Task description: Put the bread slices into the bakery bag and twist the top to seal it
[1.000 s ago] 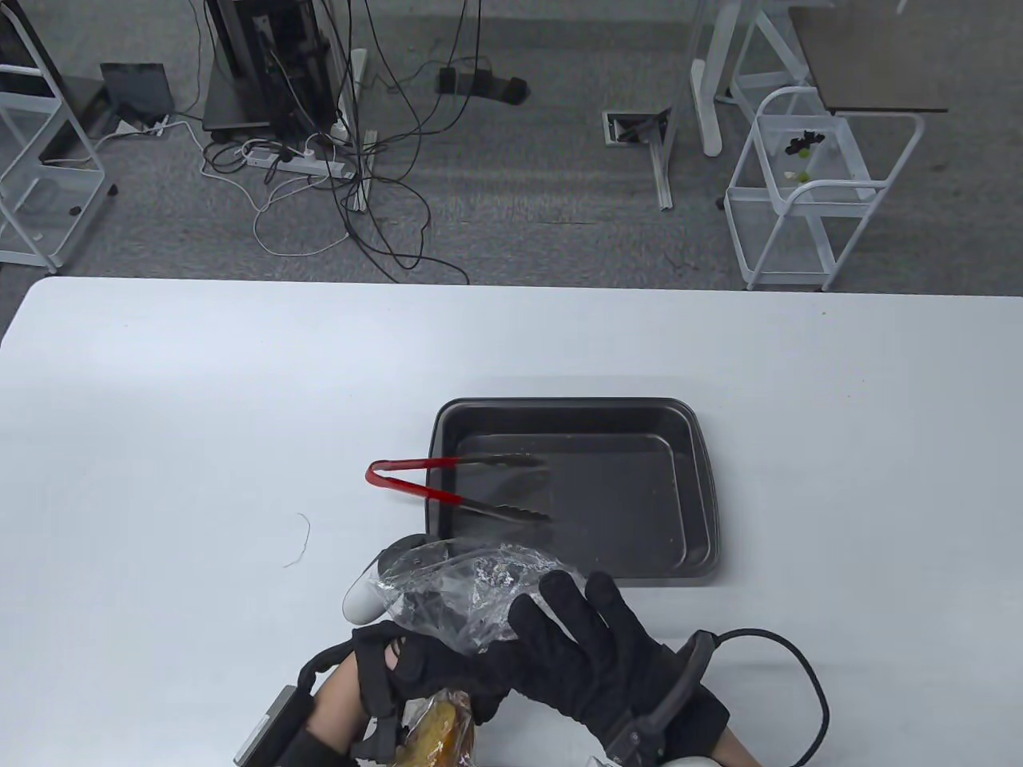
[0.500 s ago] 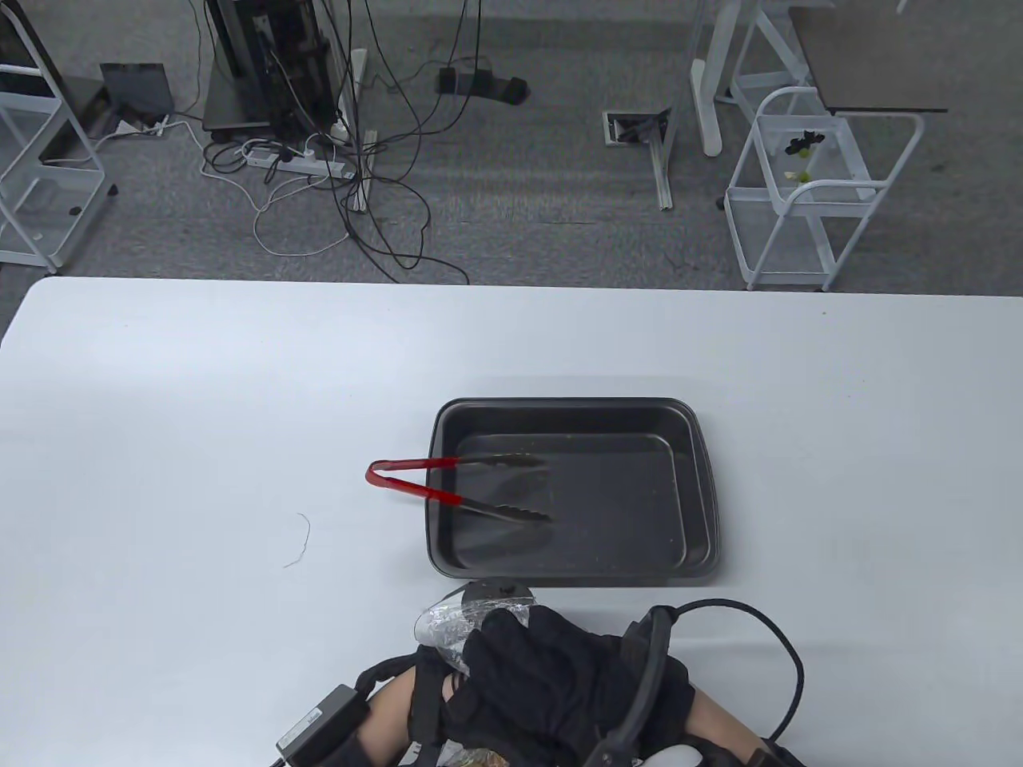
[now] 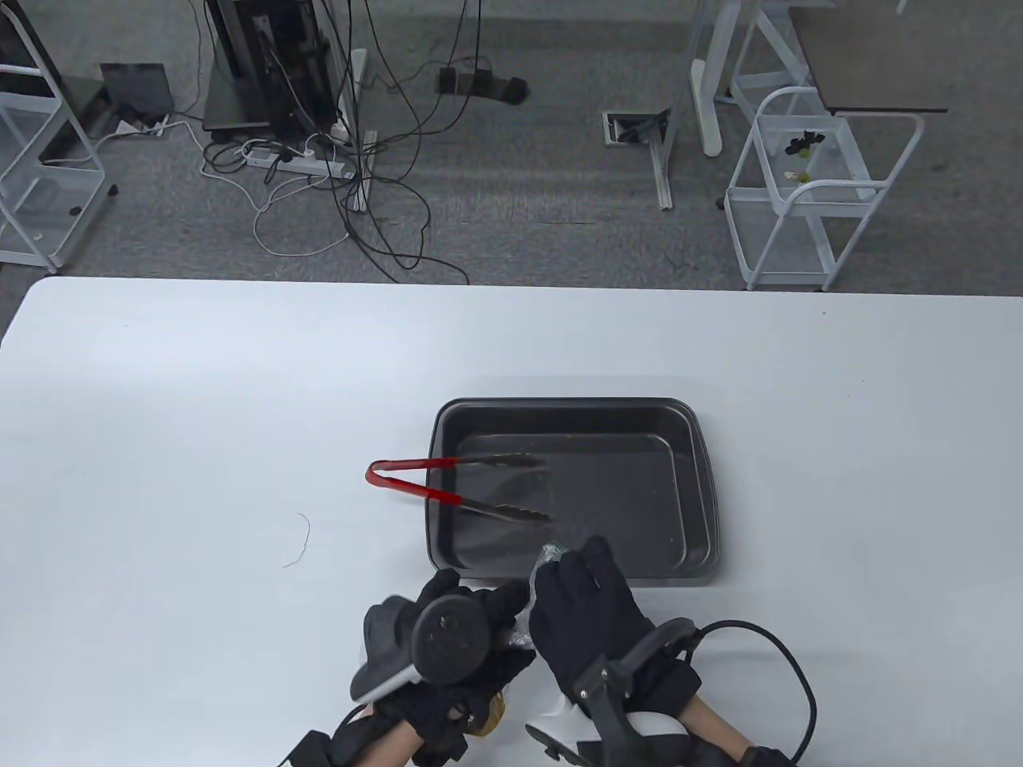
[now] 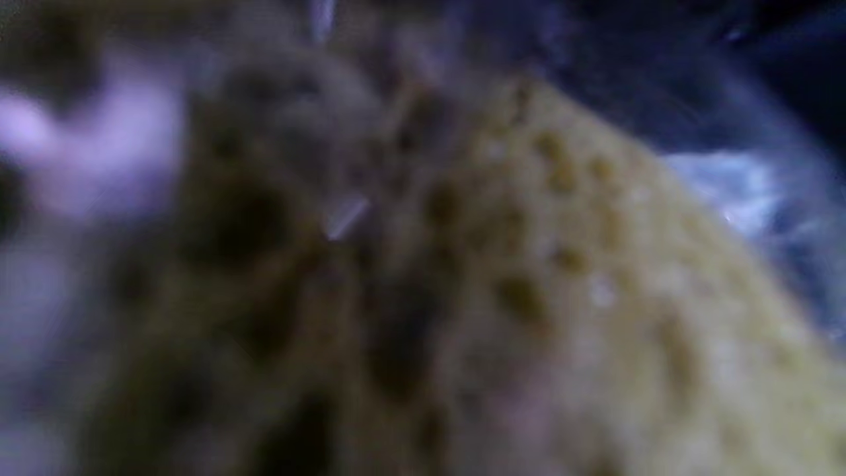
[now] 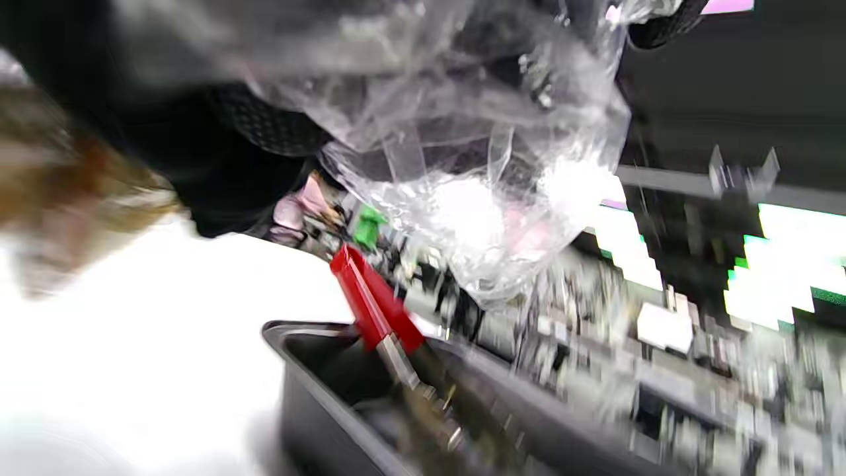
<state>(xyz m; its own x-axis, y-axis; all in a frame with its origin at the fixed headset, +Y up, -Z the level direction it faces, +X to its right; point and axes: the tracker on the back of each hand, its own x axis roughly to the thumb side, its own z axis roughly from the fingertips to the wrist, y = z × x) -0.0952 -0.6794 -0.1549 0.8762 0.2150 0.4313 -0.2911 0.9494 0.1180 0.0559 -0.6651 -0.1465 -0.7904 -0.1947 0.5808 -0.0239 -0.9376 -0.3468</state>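
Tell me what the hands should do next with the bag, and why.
Probably keep twisting: the right hand pinches the bunched bag top while the left hand grips the bag lower down. The bread is inside, the tray holds only tongs, and the neck looks loose.

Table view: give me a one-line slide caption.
Both gloved hands, left hand and right hand, grip the clear bag's gathered top beside the baking tray holding red-handled tongs.

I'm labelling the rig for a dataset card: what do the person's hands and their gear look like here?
Both the left hand and right hand wear black sensor gloves. Each back carries a strapped tracker, black with a white body; the left one shows a round black disc. A black cable loops from the right hand. Dark straps sit at the wrists.
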